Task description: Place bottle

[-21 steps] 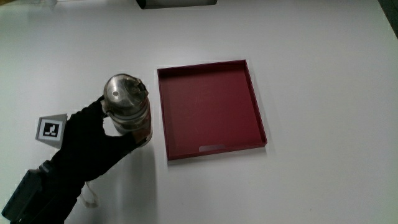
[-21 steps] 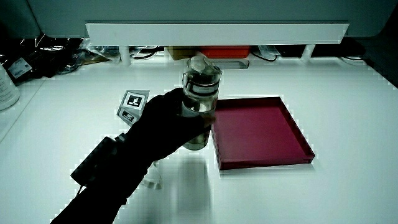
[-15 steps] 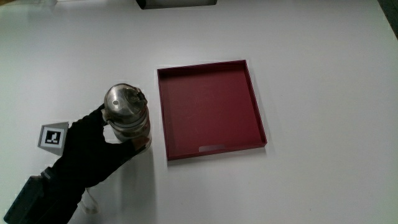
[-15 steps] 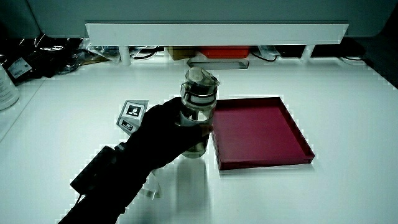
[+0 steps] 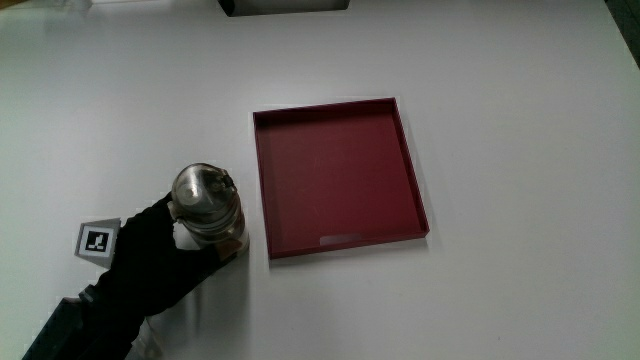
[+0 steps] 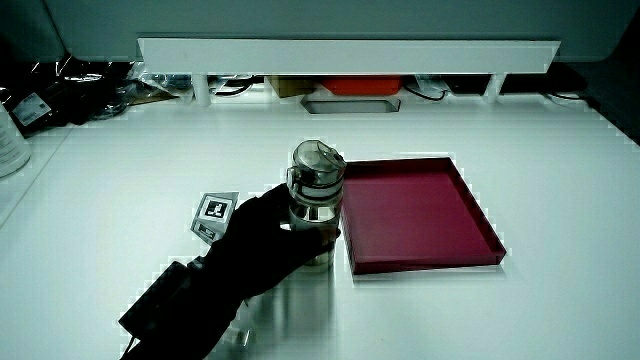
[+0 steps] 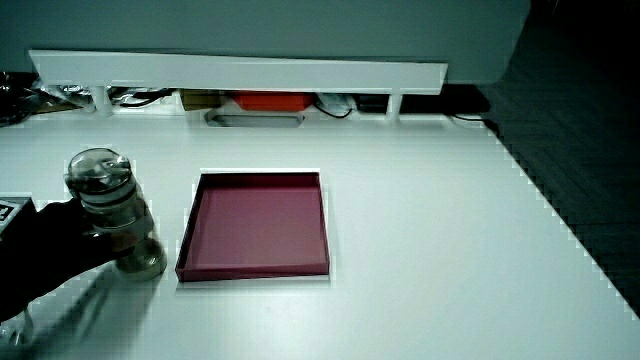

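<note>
A clear bottle [image 5: 207,203] with a metal cap stands upright on the white table beside the dark red tray [image 5: 398,150], close to the tray's near corner. It also shows in both side views: bottle [image 6: 314,205], bottle [image 7: 112,212]. The gloved hand [image 5: 160,245] is wrapped around the bottle's body from the side away from the tray, fingers curled on it. The same grip appears in both side views: hand [image 6: 262,242], hand [image 7: 45,245]. The patterned cube [image 5: 97,240] sits on the hand's back. The tray [image 6: 474,210] holds nothing.
A low white partition [image 6: 350,50] runs along the table's edge farthest from the person, with cables and a red object under it. A dark object [image 5: 285,5] lies at that same table edge in the main view.
The hand has brought the bottle down and nearer to the person; it now rests at table level beside the tray's near corner. The grip has not changed.
</note>
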`<act>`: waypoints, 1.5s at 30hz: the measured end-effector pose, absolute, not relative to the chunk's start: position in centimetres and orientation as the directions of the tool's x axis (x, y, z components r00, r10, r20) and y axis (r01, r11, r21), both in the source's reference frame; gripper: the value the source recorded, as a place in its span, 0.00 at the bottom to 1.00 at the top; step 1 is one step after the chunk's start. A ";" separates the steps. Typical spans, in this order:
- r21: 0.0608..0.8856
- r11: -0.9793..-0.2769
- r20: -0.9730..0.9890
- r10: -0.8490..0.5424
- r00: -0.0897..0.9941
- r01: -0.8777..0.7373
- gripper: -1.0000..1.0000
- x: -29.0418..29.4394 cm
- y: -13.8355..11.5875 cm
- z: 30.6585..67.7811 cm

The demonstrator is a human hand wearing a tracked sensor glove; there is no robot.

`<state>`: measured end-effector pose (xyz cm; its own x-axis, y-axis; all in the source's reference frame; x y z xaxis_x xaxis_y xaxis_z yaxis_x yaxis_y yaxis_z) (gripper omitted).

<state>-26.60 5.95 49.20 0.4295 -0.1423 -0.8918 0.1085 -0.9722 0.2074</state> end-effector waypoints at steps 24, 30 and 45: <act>0.244 -0.959 -0.918 -0.179 0.355 0.146 0.27 -27.7 6.1 51.0; 0.333 -0.886 -0.919 -0.229 0.322 0.322 0.16 -28.7 4.8 50.5; 0.432 -0.816 -0.849 -0.225 0.478 0.385 0.00 -31.2 0.5 44.1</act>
<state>-31.19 0.51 44.09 0.4778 -0.2247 -0.8492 0.3847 -0.8155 0.4323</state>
